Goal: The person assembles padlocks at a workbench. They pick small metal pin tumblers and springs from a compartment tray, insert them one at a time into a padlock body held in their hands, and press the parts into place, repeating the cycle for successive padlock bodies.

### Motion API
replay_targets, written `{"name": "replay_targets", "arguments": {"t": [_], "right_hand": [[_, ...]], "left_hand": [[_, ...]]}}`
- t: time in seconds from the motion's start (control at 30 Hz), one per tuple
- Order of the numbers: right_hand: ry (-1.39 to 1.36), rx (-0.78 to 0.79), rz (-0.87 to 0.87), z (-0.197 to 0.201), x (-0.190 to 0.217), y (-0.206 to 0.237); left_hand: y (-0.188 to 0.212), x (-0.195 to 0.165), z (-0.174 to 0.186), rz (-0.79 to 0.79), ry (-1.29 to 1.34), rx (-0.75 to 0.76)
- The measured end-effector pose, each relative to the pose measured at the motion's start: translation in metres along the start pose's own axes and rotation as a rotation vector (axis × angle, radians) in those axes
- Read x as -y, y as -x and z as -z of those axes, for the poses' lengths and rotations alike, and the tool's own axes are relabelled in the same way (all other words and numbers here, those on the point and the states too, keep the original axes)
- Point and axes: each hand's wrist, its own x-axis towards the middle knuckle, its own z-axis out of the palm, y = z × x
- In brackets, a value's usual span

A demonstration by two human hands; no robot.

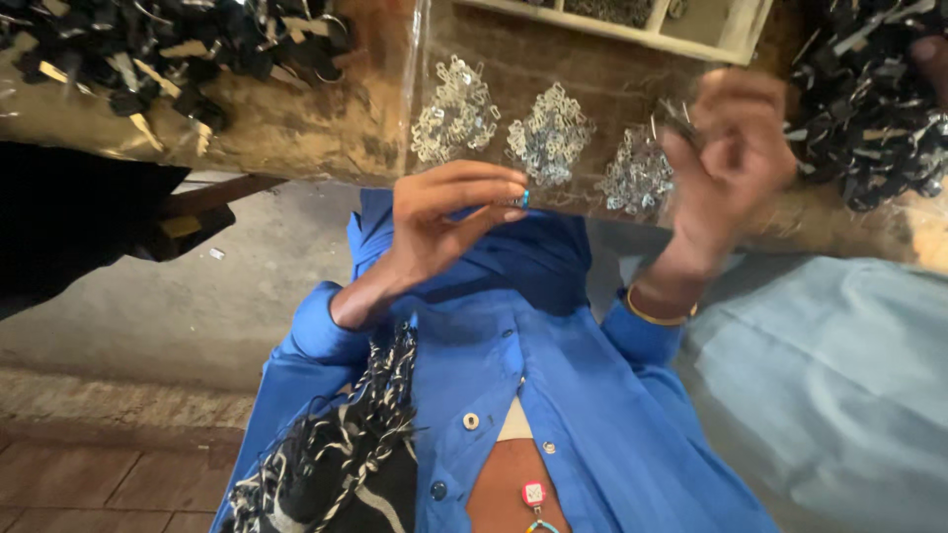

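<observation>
The left hand [449,222] pinches a small blue-tipped metal piece [517,200] between thumb and fingertips, just in front of the wooden bench [326,128]. The right hand [729,158], blurred, grips a thin dark metal part [677,120] with curled fingers, raised over the bench edge. On a clear plastic sheet [602,69] lie three heaps of small silver clips [549,133], side by side. Two piles of black parts [178,44] flank them, one at each end. A white wooden tray [736,35] sits behind.
</observation>
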Motion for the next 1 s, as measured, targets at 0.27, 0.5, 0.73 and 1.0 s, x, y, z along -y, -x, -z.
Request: {"name": "replay_targets", "arguments": {"t": [0.27,0.5,0.73,1.0], "right_hand": [[-0.401,0.161,-0.297,-0.025,0.015,0.05],[0.044,0.337,-0.216,-0.032,0.04,0.043],[0.187,0.498,0.012,-0.05,0.054,0.035],[-0.368,1.054,0.089,-0.005,0.055,-0.028]], "left_hand": [[0.004,0.005,0.0,0.644,0.654,-0.104],[0.007,0.009,0.0,0.589,0.746,-0.173],[0.015,0.009,-0.008,0.584,0.767,-0.15],[0.023,-0.001,0.003,0.718,0.801,0.483]]}}
